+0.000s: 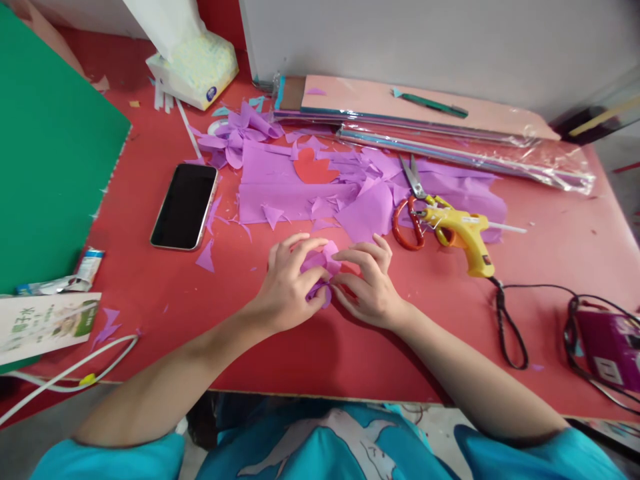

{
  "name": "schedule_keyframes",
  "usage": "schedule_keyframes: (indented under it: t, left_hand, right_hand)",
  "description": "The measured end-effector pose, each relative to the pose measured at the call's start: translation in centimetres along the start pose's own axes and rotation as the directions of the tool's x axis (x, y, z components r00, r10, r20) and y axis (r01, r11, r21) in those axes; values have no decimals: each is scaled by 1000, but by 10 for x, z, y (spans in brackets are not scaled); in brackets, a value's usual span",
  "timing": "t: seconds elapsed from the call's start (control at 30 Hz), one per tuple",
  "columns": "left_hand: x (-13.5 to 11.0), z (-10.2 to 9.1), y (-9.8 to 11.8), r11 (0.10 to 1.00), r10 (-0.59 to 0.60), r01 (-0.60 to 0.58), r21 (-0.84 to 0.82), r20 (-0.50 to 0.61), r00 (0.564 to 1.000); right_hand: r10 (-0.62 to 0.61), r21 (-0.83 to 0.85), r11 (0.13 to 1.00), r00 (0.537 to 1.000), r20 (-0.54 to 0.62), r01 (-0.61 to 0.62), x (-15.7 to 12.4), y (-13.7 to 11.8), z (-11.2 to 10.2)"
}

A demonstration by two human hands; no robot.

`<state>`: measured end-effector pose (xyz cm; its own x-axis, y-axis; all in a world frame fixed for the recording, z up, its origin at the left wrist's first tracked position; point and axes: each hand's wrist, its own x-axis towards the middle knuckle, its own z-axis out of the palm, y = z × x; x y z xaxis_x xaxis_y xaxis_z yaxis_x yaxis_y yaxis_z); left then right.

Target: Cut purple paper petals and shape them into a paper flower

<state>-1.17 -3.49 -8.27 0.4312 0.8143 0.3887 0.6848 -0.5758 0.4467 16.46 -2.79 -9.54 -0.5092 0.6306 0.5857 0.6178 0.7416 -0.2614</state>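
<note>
Near the front middle of the table, a small purple paper flower [327, 255] with rounded, curled petals sits between my hands. My left hand [287, 287] grips it from the left, thumb and fingers closed over the paper. From the right, my right hand [370, 283] pinches at its edge with bent fingers. My fingers partly cover the flower. Just beyond lie purple paper sheets and scraps [280, 200], with a red paper cutout [315, 167] on top. Scissors [413, 200] with red handles and a yellow glue gun [463, 230] lie to the right.
A smartphone [185, 207] lies at left, near a green board [45, 167]. Behind are a tissue pack [197, 70], another purple paper piece [240, 137], and wrapped paper sheets [360, 100] bearing a green craft knife [433, 105]. The glue gun's cord [505, 327] trails toward a purple box [607, 347].
</note>
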Motion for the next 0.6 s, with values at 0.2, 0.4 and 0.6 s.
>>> schedule_keyframes:
  t: [0.2,0.4,0.6]
  left_hand:
    - [0,0,0,1000,14,-14,27,-12,1000]
    - [0,0,0,999,28,-28,19,-35,999]
    - [0,1,0,1000,29,-28,7,-50,998]
  right_hand:
    - [10,4,1000,1000,28,-10,1,-1,-2]
    - [1,8,1000,1000,27,-1,1,0,-2]
    - [17,27,999,999,35,-18,0,0,-2]
